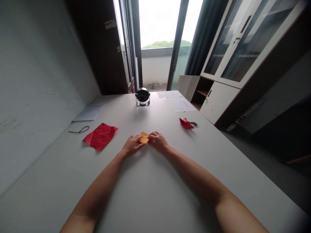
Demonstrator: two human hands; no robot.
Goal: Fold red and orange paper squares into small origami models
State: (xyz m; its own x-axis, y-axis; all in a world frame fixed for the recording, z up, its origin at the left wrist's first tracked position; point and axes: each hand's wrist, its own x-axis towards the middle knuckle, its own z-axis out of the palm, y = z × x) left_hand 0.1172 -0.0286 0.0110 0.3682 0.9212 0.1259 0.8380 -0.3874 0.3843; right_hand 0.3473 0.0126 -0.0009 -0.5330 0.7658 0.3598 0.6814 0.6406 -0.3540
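Note:
A small folded paper [144,138], orange-yellow on top with red showing at its left edge, lies on the white table between my hands. My left hand [132,145] is closed on its left side, with the fingers at the upper left edge and the thumb stretched along the lower edge. At the right corner, the bent fingers of my right hand [157,141] pinch the same paper. Some of its creases are covered by my fingers. To the left lies a creased red paper sheet [100,136], unfolded. A red folded paper piece [186,123] sits to the right.
Touching the red piece is a roll of tape [195,124]. A black cable tie [81,130] lies at the left, near white sheets [89,112]. A round black device on a silver stand [143,96] stands at the back, with more papers [181,105] at its right.

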